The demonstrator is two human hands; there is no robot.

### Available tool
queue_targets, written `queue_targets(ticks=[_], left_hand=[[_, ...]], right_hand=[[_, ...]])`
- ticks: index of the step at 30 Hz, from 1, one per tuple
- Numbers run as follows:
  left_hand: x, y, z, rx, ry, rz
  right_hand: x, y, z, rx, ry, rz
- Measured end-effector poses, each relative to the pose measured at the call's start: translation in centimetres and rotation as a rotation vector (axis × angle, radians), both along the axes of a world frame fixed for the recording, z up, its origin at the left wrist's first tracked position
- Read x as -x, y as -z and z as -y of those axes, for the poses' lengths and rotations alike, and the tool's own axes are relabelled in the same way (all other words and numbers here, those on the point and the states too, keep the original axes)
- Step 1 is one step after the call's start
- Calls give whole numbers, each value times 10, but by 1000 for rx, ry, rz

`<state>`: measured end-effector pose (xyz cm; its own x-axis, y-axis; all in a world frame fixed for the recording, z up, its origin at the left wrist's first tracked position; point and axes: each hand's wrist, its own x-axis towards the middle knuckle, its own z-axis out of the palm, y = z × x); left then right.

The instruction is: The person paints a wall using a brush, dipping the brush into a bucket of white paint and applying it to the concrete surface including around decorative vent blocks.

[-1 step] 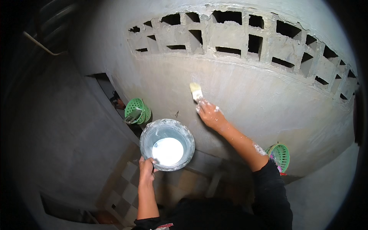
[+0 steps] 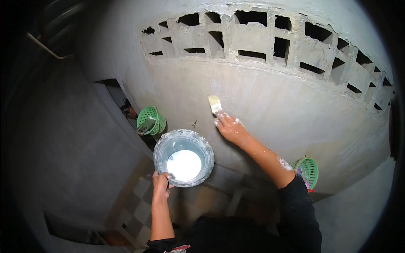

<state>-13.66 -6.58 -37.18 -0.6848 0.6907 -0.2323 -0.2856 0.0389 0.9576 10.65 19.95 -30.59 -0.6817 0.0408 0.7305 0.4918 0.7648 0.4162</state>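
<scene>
My right hand [image 2: 231,128] is closed round a paintbrush [image 2: 215,105], its pale bristles pointing up against the grey wall [image 2: 177,92]. White paint spatters the fingers and forearm. The brush handle is hidden in the hand. At the lower left, my left hand [image 2: 161,184] grips the rim of a grey bucket [image 2: 205,145], thumb over the edge. White liquid paint [image 2: 184,165] lies in the bottom of the bucket, whose rim is crusted with dried splashes. The bucket is held in front of the wall, below and left of the brush.
Ventilation blocks [image 2: 249,36] with rough dark openings run across the upper wall. A green perforated basket [image 2: 158,122] hangs at left, another green basket [image 2: 311,173] at right with colourful items. A small spike [image 2: 194,124] sticks out of the wall. Checkered floor tiles [image 2: 142,211] show below.
The brush and my right hand have slid slightly down the wall. The bucket in my left hand stays nearly where it was.
</scene>
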Motion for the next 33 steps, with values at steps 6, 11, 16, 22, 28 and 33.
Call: queue_targets(ticks=[6,11,16,22,28,33], left_hand=[[10,2,-1,16,-29,-7],[22,12,5,8,19,-2],[11,-6,-3,-5,37,11],[21,1,0,8,41,-8],[15,-6,-9,36,19,13],[15,4,-17,54,-37,14]], right_hand=[[9,-48,17,174,-5,-129],[13,-53,20,4,-13,-207],[6,17,9,57,123,96],[42,-30,30,11,-12,-88],[38,-1,-8,-71,-21,11],[51,27,-5,18,-77,139]])
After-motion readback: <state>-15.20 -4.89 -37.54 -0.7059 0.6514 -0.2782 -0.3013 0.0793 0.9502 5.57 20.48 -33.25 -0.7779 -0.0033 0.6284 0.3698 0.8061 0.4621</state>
